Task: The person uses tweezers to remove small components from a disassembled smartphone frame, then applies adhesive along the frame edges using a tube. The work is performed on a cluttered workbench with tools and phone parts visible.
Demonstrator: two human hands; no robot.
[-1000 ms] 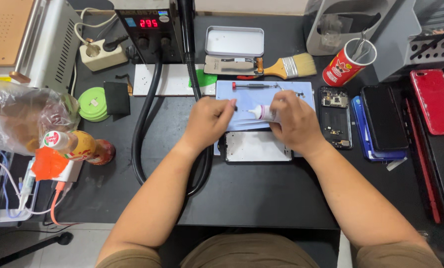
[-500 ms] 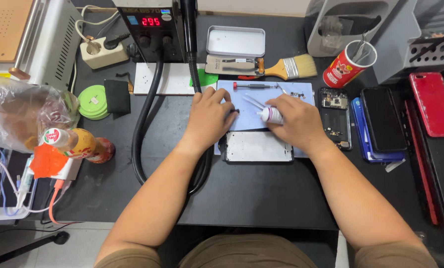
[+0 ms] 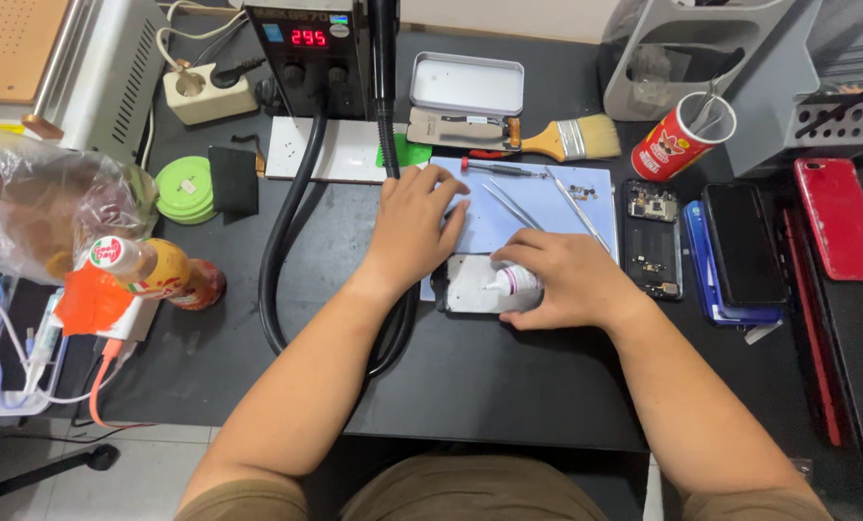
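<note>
Black matting is covering a workbench [image 3: 509, 386] seen from above, with two bare forearms reaching in from the bottom edge. At far left a clear plastic bag [image 3: 26, 207] is lying beside an orange drink bottle [image 3: 156, 272], with a green tape roll [image 3: 182, 189] just behind. A thick black hose [image 3: 287, 241] is curving down from a heat station [image 3: 311, 53] with a red display at the back.

Near the centre, the left hand [image 3: 417, 232] is resting palm down, fingers spread flat and holding nothing, on a pale blue mat [image 3: 547, 207] and steadying the top edge of a white phone panel [image 3: 470, 287]. The right hand [image 3: 562, 280] is curling its fingers round a small white bottle [image 3: 514, 281], tipping its nozzle leftward onto that panel. By the look of it, liquid is being applied to the panel; the next move seems to call for a gentle squeeze and a steady nozzle.

Tweezers [image 3: 514, 205] and a red screwdriver [image 3: 499, 168] are lying on the mat. Behind them are sitting a metal tin [image 3: 467, 83] and a brush [image 3: 571, 138]. Further right, a red cup [image 3: 682, 135] is holding tools, and dismantled phones [image 3: 740, 246] are lined up, a red phone [image 3: 840, 218] last.
</note>
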